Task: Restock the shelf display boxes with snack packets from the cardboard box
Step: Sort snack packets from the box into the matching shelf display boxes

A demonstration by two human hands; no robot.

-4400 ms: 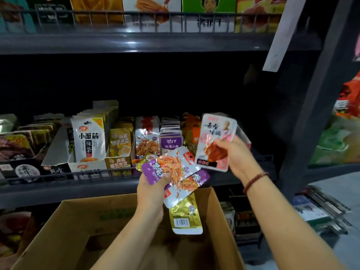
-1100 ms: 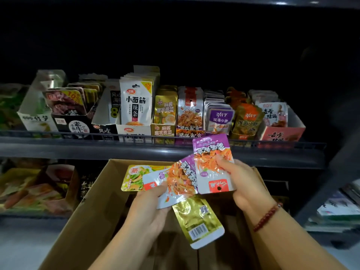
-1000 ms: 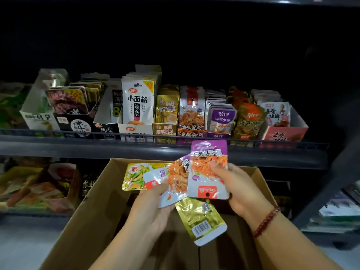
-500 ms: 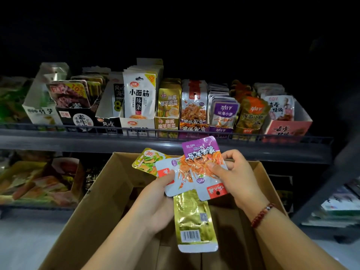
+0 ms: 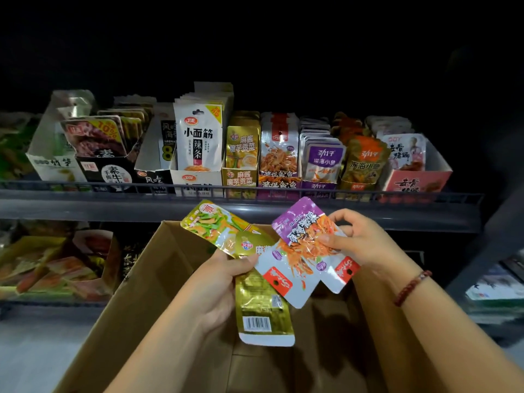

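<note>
Over the open cardboard box (image 5: pixel 136 293), my left hand (image 5: pixel 218 282) grips a fan of snack packets: a green-and-yellow packet (image 5: pixel 212 226) on the left and a gold packet (image 5: pixel 261 304) hanging down with its barcode showing. My right hand (image 5: pixel 357 241) pinches two purple-and-white packets (image 5: pixel 303 251) with orange strips printed on them, which overlap the left hand's packets. Above, a row of display boxes stands on the shelf (image 5: pixel 85 205), among them a matching purple display box (image 5: pixel 279 182) with the same kind of packet.
A low wire rail (image 5: pixel 425 197) runs along the shelf's front edge. The shelf row runs from a white bamboo-shoot box (image 5: pixel 51 165) on the left to a pink box (image 5: pixel 416 181) at the right end. A lower shelf holds more snacks (image 5: pixel 56 265); a dark upright (image 5: pixel 482 251) stands right.
The packets in my hands have tilted and spread, and the green-and-yellow one now stands higher at the left. The view has moved closer to the shelf. A pink packet held earlier sits in the pink box.
</note>
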